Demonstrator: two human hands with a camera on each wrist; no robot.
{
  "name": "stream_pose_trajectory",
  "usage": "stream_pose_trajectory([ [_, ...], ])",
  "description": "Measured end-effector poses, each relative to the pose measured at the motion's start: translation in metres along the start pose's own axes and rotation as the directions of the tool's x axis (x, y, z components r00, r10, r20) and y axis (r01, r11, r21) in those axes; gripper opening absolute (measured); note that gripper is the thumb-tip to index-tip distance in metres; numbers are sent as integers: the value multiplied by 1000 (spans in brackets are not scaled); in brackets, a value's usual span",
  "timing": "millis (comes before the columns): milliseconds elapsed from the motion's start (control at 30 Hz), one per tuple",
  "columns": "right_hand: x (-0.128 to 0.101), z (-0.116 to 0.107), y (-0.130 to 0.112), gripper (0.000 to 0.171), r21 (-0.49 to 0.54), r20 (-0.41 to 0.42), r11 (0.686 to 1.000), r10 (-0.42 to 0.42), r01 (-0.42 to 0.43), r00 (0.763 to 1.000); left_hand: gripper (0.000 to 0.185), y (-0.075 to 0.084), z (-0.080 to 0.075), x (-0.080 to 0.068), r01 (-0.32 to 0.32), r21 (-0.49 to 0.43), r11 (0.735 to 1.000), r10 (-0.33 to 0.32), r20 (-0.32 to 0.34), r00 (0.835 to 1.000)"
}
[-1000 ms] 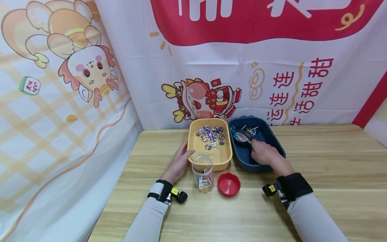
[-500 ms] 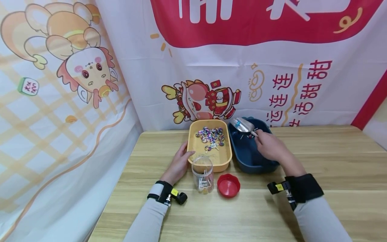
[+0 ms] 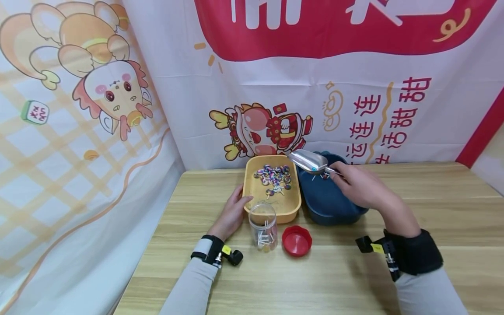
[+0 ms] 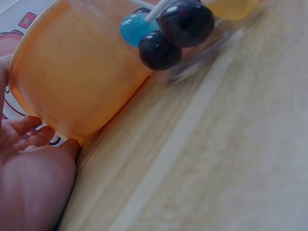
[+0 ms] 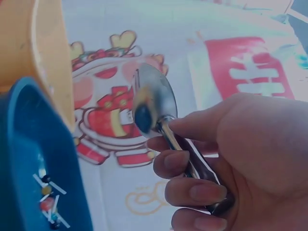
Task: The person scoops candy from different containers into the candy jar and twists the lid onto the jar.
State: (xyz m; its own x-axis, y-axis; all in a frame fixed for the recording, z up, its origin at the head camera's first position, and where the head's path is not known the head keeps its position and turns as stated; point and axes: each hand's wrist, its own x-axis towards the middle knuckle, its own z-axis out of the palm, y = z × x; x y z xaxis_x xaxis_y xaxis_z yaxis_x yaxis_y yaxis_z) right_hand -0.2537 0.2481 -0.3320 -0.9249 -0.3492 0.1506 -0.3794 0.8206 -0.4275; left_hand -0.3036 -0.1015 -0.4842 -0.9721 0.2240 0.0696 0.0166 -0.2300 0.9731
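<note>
My right hand (image 3: 364, 186) grips the handle of a metal scoop (image 3: 309, 161), held above the dark blue tray (image 3: 330, 205). The scoop's tip reaches over the far right corner of the yellow tray (image 3: 256, 186). A small blue ball (image 5: 143, 118) shows in the scoop in the right wrist view. My left hand (image 3: 229, 215) holds the yellow tray's left side, thumb over the rim and fingers along the outer wall. Purple swirl lollipops (image 3: 272, 175) lie in the yellow tray. A few ball lollipops (image 5: 48, 204) with white sticks lie in the blue tray.
Right in front of the yellow tray stands a clear jar (image 3: 257, 218) with several ball lollipops inside, sticks up. A red scalloped lid (image 3: 297, 241) lies beside it on the wooden table (image 3: 252, 284). Behind the trays hangs a printed cloth (image 3: 244, 74).
The scoop has risen out of the blue tray and its tip has swung left to the yellow tray's corner. My right hand lifted and shifted right; my left hand stayed in place.
</note>
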Motion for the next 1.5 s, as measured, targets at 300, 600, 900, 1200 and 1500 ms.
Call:
stream_pose_trajectory([
  [300,-24,-22,-24,29,1,4,992,-124,123,992,66,2,1,1,12,7,1000,-12,-11,1000],
  [600,-40,-27,-48,23,10,73,974,-228,228,971,65,4,1,1,27,18,999,-27,-2,1000],
  [900,-43,-25,-59,20,49,140,963,-268,263,953,65,6,2,1,30,24,999,-30,-3,1000],
  [1200,-44,-26,-60,20,33,143,970,-244,241,959,66,6,1,0,38,16,999,-38,-16,999],
  [1500,-44,-29,-59,22,31,143,975,-223,221,964,66,5,0,0,39,14,999,-38,-21,999],
])
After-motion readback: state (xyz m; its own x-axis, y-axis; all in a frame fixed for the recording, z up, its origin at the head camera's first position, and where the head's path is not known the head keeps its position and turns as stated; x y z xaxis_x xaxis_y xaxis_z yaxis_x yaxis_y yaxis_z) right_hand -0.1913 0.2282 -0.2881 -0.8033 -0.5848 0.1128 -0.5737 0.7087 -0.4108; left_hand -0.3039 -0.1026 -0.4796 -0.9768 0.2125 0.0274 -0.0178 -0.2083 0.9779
